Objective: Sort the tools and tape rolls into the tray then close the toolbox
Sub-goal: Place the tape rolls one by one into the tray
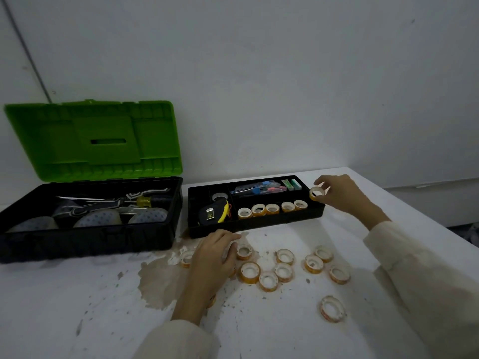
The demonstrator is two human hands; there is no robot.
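Note:
A black tray (255, 224) sits on the table right of the toolbox (88, 239), whose green lid (93, 141) stands open. Several small yellow tape rolls (272, 209) line the tray's front compartment, beside a yellow tape measure (215, 212) and pens (259, 189) behind. My right hand (342, 194) pinches one tape roll (316, 193) over the tray's right end. My left hand (215, 257) rests on the table in front of the tray, fingers curled next to a loose roll (244, 251). Several more loose rolls (283, 272) lie on the table.
The toolbox base holds a screwdriver (145, 200), dark tools and grey rounded items (99, 218). The white table (77, 307) is stained and chipped near its middle. Its right edge runs diagonally behind my right sleeve. A white wall stands close behind.

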